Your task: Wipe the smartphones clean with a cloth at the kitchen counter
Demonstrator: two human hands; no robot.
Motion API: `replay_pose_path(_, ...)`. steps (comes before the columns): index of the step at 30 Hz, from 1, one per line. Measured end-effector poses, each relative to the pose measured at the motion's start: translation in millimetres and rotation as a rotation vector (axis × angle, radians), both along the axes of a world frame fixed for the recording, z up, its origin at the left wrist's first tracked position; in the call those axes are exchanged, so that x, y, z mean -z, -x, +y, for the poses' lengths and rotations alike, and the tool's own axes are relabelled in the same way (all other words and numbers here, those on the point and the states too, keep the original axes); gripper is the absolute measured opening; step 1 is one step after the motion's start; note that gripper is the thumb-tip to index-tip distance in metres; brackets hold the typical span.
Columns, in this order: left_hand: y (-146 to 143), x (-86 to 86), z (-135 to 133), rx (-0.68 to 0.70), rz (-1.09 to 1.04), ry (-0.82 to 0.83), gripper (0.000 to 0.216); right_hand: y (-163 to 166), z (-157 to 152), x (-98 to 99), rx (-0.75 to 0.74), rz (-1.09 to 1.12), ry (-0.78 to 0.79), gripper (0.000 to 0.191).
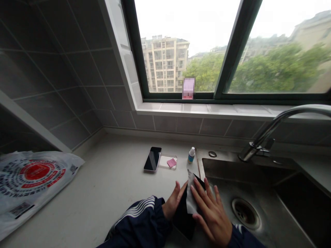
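Both my hands rest on a dark cloth with a white patch (190, 198) lying on the pale counter (116, 186) at the sink's left edge. My left hand (173, 202) presses the cloth's left side, fingers flat and together, in a dark sleeve with white stripes. My right hand (212, 213) lies spread over the cloth's right side, fingers stretched out. Beyond the cloth lie a black phone (152, 158), a clear phone case (167, 161) with a pink slip (171, 162) in it, and a small white bottle with a blue label (191, 155).
A steel sink (258, 193) with a drain (245, 213) sits to the right, its tap (271, 129) arching over it. A printed plastic bag (28, 182) lies at the left. Grey tiled walls and a window sill (207, 108) stand behind.
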State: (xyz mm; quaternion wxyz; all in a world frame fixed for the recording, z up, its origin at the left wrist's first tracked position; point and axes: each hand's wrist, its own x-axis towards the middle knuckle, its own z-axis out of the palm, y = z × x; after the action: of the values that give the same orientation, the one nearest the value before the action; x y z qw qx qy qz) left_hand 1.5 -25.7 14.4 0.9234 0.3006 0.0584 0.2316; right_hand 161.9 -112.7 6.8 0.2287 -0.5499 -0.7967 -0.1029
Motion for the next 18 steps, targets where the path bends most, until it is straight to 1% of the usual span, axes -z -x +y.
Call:
replay_pose_path(2, 0.3, 1.2, 0.4, -0.028, -0.012, -0.031, 0.07, 0.6, -0.2, 2.7, -0.013, 0.011, -0.016, 0.069)
replay_pose_path(7, 2.6, 5.1, 4.4, 0.017, 0.084, 0.016, 0.077, 12.6, -4.7, 4.1, -0.198, 0.003, 0.006, 0.069)
replay_pose_path(11, 2.7, 4.9, 5.9, 0.0, 0.164, 0.073, 0.081, 20.7, -7.2, 2.7, -0.23, 0.012, 0.007, 0.071)
replay_pose_path(13, 0.0, 3.8, 4.8, -0.042, 0.212, 0.111, 0.083, 22.6, -7.3, 2.4, -0.267, -0.016, -0.006, 0.076)
replay_pose_path(15, -3.8, 2.9, 3.0, -0.115, 0.242, 0.145, 0.086, 23.8, -6.8, 2.2, -0.313, -0.067, -0.02, 0.081)
replay_pose_path(18, -8.0, 2.8, 0.9, -0.181, 0.232, 0.18, 0.089, 25.4, -5.6, 1.7, -0.353, -0.11, -0.043, 0.081)
